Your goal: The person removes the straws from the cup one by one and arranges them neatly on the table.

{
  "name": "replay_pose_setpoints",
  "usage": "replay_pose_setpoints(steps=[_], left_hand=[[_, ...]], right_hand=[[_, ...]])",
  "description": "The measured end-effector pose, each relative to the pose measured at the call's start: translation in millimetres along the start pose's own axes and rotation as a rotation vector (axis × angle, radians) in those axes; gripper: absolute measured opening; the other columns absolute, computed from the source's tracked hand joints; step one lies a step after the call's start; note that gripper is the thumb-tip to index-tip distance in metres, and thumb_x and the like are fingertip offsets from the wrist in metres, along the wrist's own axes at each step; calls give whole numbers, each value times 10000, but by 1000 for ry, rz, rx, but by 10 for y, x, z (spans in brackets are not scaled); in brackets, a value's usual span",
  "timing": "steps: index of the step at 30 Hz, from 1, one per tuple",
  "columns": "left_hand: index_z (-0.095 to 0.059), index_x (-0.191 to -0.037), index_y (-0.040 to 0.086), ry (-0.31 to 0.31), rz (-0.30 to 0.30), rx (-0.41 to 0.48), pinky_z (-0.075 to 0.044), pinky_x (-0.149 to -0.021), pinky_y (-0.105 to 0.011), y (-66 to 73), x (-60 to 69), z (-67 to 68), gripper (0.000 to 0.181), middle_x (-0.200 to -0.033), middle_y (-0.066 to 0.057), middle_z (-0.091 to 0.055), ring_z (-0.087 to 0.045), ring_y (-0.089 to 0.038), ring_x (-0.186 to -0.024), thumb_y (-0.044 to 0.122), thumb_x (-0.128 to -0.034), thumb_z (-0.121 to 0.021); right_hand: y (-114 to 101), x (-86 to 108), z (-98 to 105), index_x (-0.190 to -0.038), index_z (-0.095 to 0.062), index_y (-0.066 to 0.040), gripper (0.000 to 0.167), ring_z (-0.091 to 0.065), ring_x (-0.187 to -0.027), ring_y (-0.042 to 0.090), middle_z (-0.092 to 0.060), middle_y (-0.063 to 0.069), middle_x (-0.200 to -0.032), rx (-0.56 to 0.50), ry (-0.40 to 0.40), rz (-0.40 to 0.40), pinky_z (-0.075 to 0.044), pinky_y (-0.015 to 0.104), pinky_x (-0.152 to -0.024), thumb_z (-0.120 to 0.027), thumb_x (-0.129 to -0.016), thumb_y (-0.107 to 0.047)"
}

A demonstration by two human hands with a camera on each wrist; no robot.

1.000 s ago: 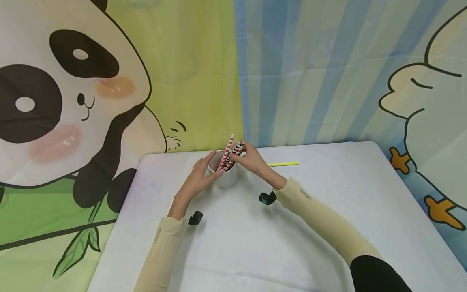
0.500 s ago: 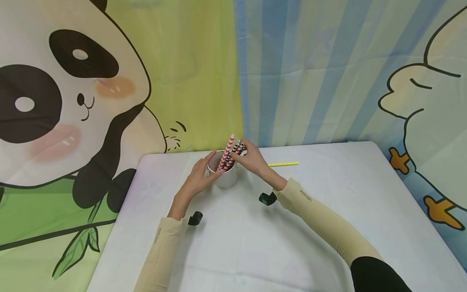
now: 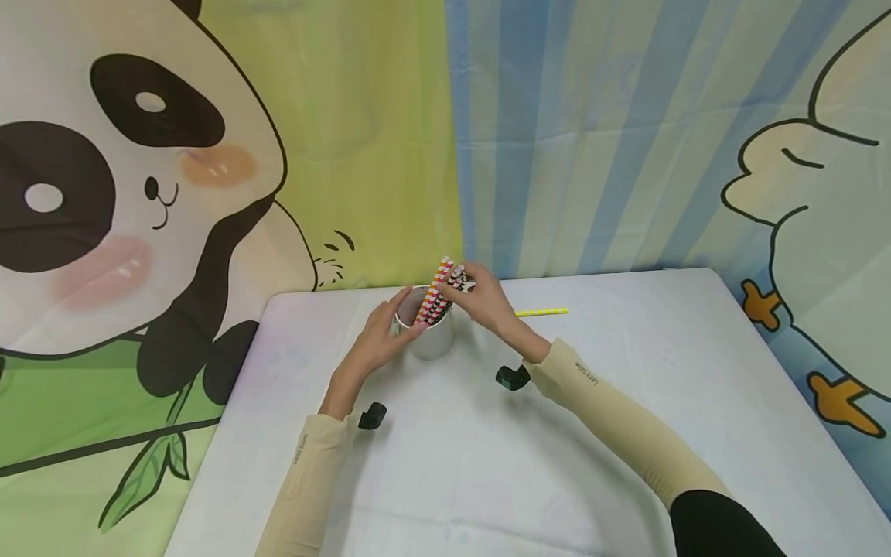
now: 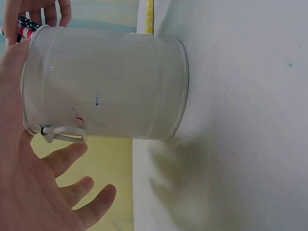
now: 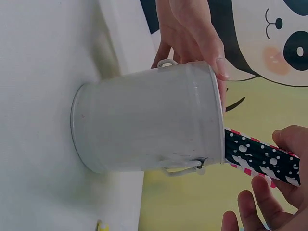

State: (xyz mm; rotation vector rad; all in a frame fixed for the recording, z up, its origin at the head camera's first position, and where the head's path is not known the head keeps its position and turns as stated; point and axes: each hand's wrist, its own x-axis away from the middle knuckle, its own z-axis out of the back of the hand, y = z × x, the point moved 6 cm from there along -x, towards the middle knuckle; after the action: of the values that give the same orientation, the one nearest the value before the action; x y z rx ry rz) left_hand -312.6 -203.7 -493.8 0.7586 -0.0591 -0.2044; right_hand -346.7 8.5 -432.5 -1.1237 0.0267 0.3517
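A white metal bucket (image 3: 433,344) with small side handles stands upright on the table. My left hand (image 3: 379,336) holds it at the rim, thumb on the near side and fingers around the far left; in the left wrist view the other fingers are spread off its wall. Several patterned paper straws (image 3: 431,300) lean to the right out of the bucket, with pink, orange and black stripes. Dark dotted ones (image 5: 262,156) show in the right wrist view. My right hand (image 3: 489,303) pinches the straws near their upper ends. Their lower ends are hidden inside the bucket.
A yellow-and-white straw (image 3: 546,312) lies on the white table (image 3: 445,464) behind the right wrist. Printed curtains hang close behind the table's far edge. A black wrist device (image 3: 512,377) sits at the right wrist, another device (image 3: 372,416) at the left.
My right hand has shifted slightly to the right at the straws. An orange-striped straw now shows beside the pink one. The left hand and bucket have stayed in place.
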Motion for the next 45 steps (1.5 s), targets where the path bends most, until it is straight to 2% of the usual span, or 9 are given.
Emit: replay_pose_setpoints(steps=[14, 20, 25, 32, 37, 45], left_hand=[[-220, -1575, 449, 11, -9, 1, -257, -1157, -667, 7, -4, 3, 786, -1625, -83, -329, -229, -363, -1522, 639, -913, -596], [-216, -1578, 445, 9, -4, 1, -250, -1160, -667, -7, -5, -4, 785, -1630, -89, -320, -216, -370, -1526, 638, -916, -591], [-218, -1583, 429, 11, -14, 2, -259, -1163, -654, -17, -16, -12, 784, -1623, -91, -332, -235, -356, -1519, 629, -921, -589], [-219, -1586, 416, 15, -19, 3, -268, -1161, -647, 7, -7, -3, 790, -1610, -92, -350, -253, -347, -1510, 620, -922, -593], [-215, -1587, 413, 18, -14, 1, -293, -1148, -646, 21, 0, 0, 799, -1579, -111, -381, -286, -339, -1490, 630, -918, -594], [-221, -1594, 383, 14, -12, 9, -269, -1157, -654, 6, -5, -11, 803, -1611, -100, -343, -254, -350, -1508, 629, -923, -587]], right_hand=[[-71, 36, 114, -1024, -661, -131, 231, -589, -1084, 238, -615, 57, -1108, 18, -4, 60, -500, 465, -985, -740, -909, -315], [-116, 61, 160, -1020, -681, -149, 199, -601, -1065, 221, -614, 43, -1088, 21, 4, 70, -508, 417, -951, -725, -923, -318], [-169, 65, 195, -968, -699, -124, 195, -600, -1094, 215, -625, 45, -1106, 4, 18, 80, -516, 428, -951, -722, -931, -313], [-205, 73, 236, -1075, -759, -154, 258, -594, -1135, 196, -643, 24, -1136, 12, 12, 92, -510, 449, -968, -666, -968, -371], [-217, 83, 275, -1125, -755, -147, 298, -585, -1160, 206, -633, 27, -1181, 32, -14, 86, -510, 453, -975, -638, -985, -383], [-263, 116, 373, -1080, -758, -149, 276, -574, -1183, 245, -614, 58, -1233, 140, -101, 132, -489, 509, -992, -640, -986, -380]])
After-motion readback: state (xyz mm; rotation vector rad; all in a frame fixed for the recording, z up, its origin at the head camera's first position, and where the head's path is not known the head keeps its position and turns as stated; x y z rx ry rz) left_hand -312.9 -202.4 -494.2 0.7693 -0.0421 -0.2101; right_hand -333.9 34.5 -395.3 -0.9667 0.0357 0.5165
